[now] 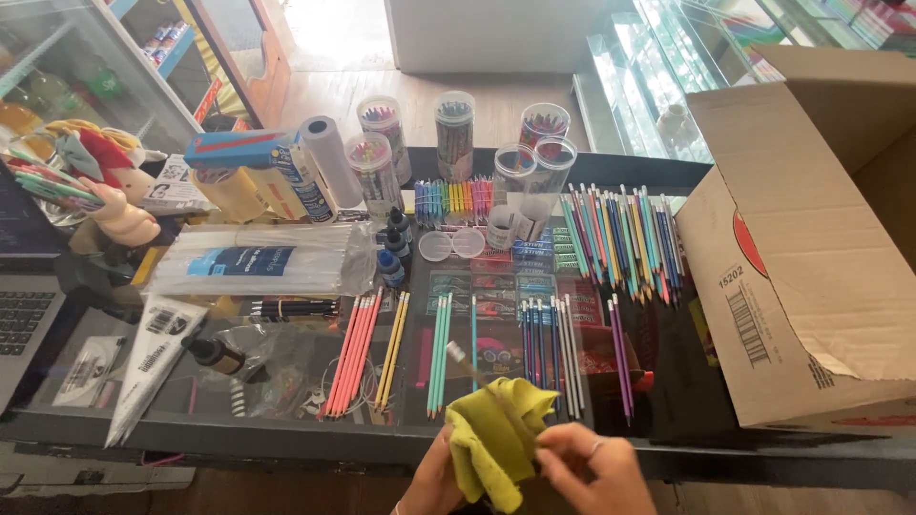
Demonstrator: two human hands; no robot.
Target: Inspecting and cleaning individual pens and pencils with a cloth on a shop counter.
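Head view, looking down on a dark glass counter (668, 381) crowded with stationery. At its far side stand clear round tubs (382, 119) holding coloured crayons and pencils; two more clear tubs (551, 167) nearer the middle appear empty, with loose round lids (451, 244) lying beside them. A large open cardboard box (811, 248) sits at the right edge; its contents are not visible. Loose pencils lie in sorted groups: pink ones (351, 355), yellow ones (392, 348), teal ones (438, 353), and a mixed fan (620, 243) further back. At the near edge, the left hand (431, 482) comes up from below and clasps a yellow-green cloth (491, 441) from underneath. The right hand (593, 472), a ring on one finger, pinches the cloth from the right with fingers curled. A pencil (477, 380) is wrapped in the cloth between both hands, its metal-tipped end protruding up and to the left over the counter.
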